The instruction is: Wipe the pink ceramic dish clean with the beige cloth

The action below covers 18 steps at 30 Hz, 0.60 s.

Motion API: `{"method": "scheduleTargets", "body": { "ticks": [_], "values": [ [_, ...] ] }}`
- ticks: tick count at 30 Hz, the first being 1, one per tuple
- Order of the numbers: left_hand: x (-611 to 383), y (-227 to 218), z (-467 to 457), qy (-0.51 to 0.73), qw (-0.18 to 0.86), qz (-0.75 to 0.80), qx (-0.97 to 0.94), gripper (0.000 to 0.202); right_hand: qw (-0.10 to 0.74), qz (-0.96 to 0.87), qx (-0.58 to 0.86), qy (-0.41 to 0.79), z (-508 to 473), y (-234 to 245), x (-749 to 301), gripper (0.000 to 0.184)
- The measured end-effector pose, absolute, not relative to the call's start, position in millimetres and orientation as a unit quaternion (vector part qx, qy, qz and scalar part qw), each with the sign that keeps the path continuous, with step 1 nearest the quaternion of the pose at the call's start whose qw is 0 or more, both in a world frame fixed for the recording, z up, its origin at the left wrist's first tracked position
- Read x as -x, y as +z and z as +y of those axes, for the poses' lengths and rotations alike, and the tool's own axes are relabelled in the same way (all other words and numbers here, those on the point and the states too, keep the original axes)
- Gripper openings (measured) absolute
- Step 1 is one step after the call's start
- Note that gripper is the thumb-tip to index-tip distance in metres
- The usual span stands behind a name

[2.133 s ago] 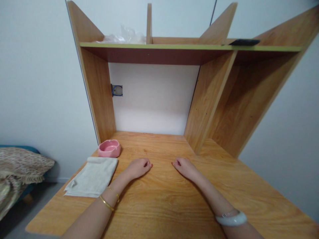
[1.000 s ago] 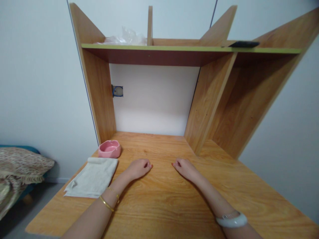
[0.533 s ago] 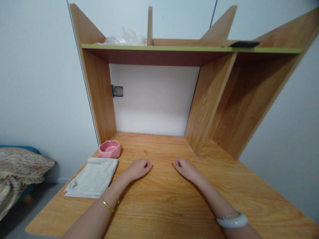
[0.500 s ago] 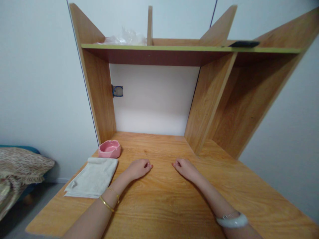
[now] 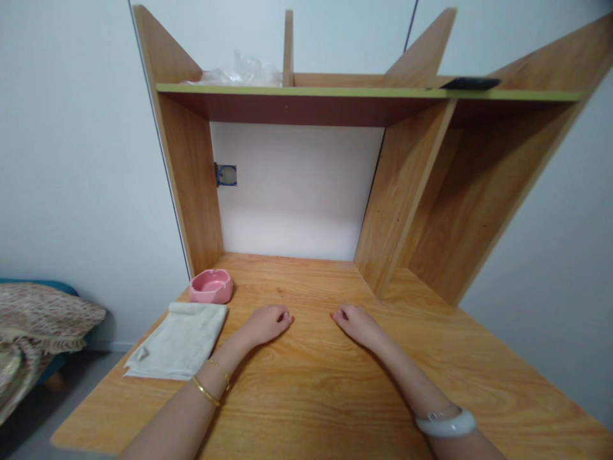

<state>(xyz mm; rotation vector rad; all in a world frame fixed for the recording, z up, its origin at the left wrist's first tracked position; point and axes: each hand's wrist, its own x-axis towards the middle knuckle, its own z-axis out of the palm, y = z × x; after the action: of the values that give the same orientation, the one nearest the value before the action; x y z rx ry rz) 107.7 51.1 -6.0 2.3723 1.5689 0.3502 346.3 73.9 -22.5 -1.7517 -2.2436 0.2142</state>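
Observation:
My left hand [image 5: 269,323] rests on the wooden desk [image 5: 306,396], fingers curled into a loose fist with nothing in it. Across from it, my right hand [image 5: 353,321] lies on the desk in the same closed shape, also without an object. A gap of bare wood separates the two hands. Left of my left hand lies a folded pale grey cloth [image 5: 179,342], partly beside my forearm. Just behind the cloth stands a pink angular bowl [image 5: 211,287]; no contents show in it.
A wooden shelf unit [image 5: 306,92] rises from the back of the desk. Clear plastic wrapping [image 5: 244,71] and a flat black object [image 5: 469,84] lie on its upper shelf. A wall socket box [image 5: 227,176] sits at the back left. A patterned blanket [image 5: 43,319] is at far left.

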Motion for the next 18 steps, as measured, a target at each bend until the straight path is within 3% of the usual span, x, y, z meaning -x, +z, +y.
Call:
{"method": "scheduleTargets", "body": {
  "ticks": [18],
  "values": [
    [-107.8,-7.5,52.0,0.129,0.139,0.543,-0.818,0.035,0.145,-0.779,0.606,0.073,74.3,-22.9,-346.8,0.025]
  ]
}}
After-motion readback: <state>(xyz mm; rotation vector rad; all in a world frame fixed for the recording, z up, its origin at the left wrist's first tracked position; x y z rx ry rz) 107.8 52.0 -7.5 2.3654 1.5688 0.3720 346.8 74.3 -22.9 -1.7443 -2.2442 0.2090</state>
